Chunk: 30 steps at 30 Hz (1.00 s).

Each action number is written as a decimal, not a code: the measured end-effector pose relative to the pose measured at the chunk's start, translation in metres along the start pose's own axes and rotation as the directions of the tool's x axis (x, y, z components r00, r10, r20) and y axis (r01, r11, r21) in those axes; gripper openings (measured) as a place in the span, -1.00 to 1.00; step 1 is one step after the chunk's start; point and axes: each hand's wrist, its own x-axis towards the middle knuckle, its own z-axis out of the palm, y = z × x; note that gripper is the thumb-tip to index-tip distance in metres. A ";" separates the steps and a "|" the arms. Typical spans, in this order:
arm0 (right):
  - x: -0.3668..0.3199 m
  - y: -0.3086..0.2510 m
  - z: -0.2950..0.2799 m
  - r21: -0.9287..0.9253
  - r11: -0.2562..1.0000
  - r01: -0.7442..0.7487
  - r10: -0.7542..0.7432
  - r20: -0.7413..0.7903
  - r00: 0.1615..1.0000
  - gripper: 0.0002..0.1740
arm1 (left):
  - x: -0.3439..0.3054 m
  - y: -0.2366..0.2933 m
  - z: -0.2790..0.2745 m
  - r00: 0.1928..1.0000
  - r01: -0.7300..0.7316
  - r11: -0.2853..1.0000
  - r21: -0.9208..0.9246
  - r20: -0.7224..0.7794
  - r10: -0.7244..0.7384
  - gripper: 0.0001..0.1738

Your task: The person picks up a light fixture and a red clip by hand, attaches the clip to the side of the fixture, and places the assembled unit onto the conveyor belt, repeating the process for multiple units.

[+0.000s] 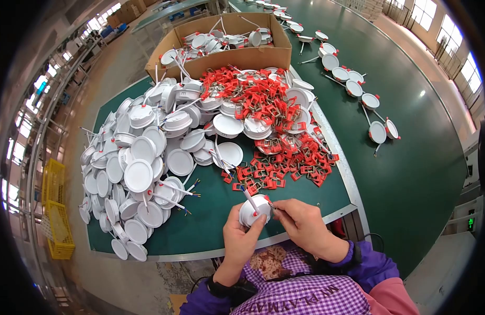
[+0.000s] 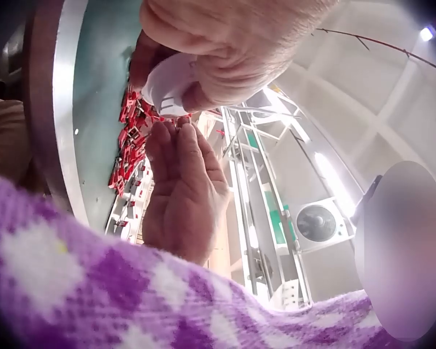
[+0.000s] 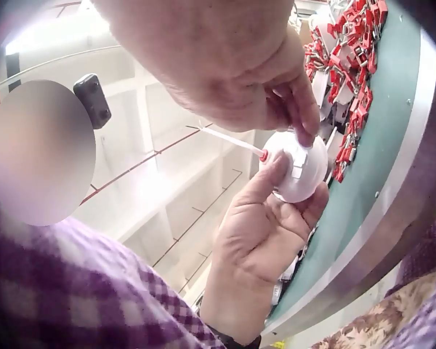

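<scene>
My left hand (image 1: 239, 233) holds a round white downlight (image 1: 251, 211) above the front edge of the table, its thumb pressed over the housing beside the red cable grommet. A short white cable (image 3: 232, 142) sticks out of the housing. At the light's right side my right hand (image 1: 305, 223) pinches a small spring clip with red showing (image 1: 267, 199), thumb and forefinger together at the rim. Its fingertips partly hide the clip. In the right wrist view the right hand (image 3: 225, 73) reaches over the light, while the left hand (image 3: 254, 236) supports it from below.
A heap of white downlights (image 1: 139, 176) covers the table's left side. Loose red spring clips (image 1: 268, 100) pile up at the middle and right. Behind stands a cardboard box (image 1: 232, 58) of downlights. Finished-looking lights with red clips (image 1: 370, 101) line the green belt (image 1: 410, 157) at right.
</scene>
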 end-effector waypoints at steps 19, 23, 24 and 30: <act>-0.010 0.000 -0.007 0.309 0.873 -0.377 0.284 0.307 0.909 -0.57 | -0.019 0.008 -0.020 0.986 0.076 0.994 0.076 0.143 -0.087 -0.66; -0.012 0.003 -0.002 0.357 0.844 -0.399 0.300 0.303 0.905 -0.63 | -0.024 0.005 -0.025 0.979 0.134 0.991 0.031 0.151 -0.137 -0.62; -0.009 0.002 -0.003 0.357 0.844 -0.400 0.300 0.303 0.905 -0.63 | -0.025 0.005 -0.026 0.979 0.134 0.991 0.031 0.151 -0.137 -0.62; 0.009 0.016 -0.009 0.240 0.842 -0.483 0.316 0.506 0.803 -0.61 | -0.023 0.003 -0.028 0.965 0.227 0.973 -0.044 0.142 -0.219 -0.70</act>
